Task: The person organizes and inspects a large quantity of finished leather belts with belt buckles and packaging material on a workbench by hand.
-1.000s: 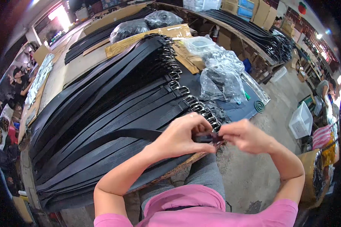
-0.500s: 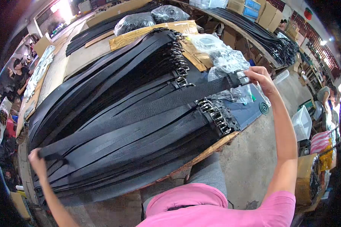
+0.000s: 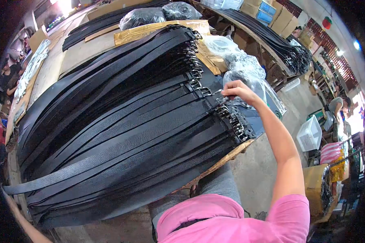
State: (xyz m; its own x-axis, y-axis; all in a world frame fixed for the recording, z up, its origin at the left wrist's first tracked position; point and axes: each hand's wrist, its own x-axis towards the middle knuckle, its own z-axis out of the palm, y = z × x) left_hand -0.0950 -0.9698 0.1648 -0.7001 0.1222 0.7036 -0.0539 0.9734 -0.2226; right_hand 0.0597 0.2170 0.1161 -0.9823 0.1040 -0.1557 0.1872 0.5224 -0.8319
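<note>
A black textured belt (image 3: 109, 148) stretches across a pile of black belts (image 3: 121, 97) on the table. My right hand (image 3: 236, 90) pinches its buckle end, beside the rows of metal buckles (image 3: 235, 123) at the pile's right edge. The belt's other end reaches the far left, where my left hand (image 3: 6, 194) is at the dark edge of the view. Only a sliver of that hand shows, and its fingers cannot be made out.
Dark plastic bags (image 3: 142, 18) and brown-taped cardboard (image 3: 162, 30) lie behind the pile. Clear plastic (image 3: 245, 65) is beyond my right hand. Another table of belts (image 3: 267, 34), a white bin (image 3: 309, 134) and a person (image 3: 337, 106) are at the right.
My right hand has moved left and slightly down, bringing the buckle end close to the other buckles. My left hand has moved left and down, and the belt now lies lower over the pile.
</note>
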